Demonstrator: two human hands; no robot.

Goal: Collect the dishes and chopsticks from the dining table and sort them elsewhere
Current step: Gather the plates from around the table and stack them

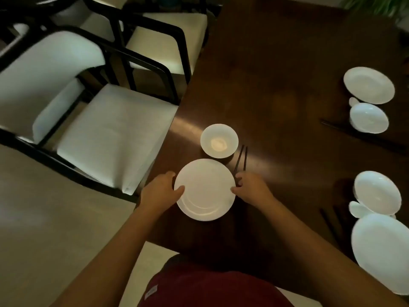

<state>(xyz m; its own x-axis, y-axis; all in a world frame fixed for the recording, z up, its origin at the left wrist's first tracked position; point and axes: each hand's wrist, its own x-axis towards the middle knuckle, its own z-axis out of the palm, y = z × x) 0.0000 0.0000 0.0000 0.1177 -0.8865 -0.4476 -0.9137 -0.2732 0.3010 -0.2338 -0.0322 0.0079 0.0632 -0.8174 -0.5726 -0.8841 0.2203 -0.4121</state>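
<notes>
**Both hands on the near plate, rest of the table still set**

While leaning over the near corner of the dark wood table (276, 89), gripping a white plate (204, 191) by both sides: left hand (160, 191) curled on its left rim with the thumb on top, right hand (251, 189) pinching the right rim, fingers tucked at the edge. Can't tell if the plate is lifted or flat on the wood. Looks empty, just glare on it.

Just past it, almost touching the far rim, a small white bowl (219, 140), nothing in it but a pale shine at the bottom. Right beside the bowl, a pair of dark chopsticks (241, 158) lying on the table, near ends running down by the right hand's fingers; contact hard to judge.

Off to the right, well apart: a big white plate (382, 251) at the frame edge, then a bowl (377, 192) with a white spoon (359, 209) next to it and dark chopsticks (329, 224) alongside, blurry. Farther still, another bowl (369, 118), a plate (369, 85) behind it, more chopsticks (336, 127). All seem empty.

On the left, two cream-cushioned chairs (110, 134) with black frames pulled up to the table.
</notes>
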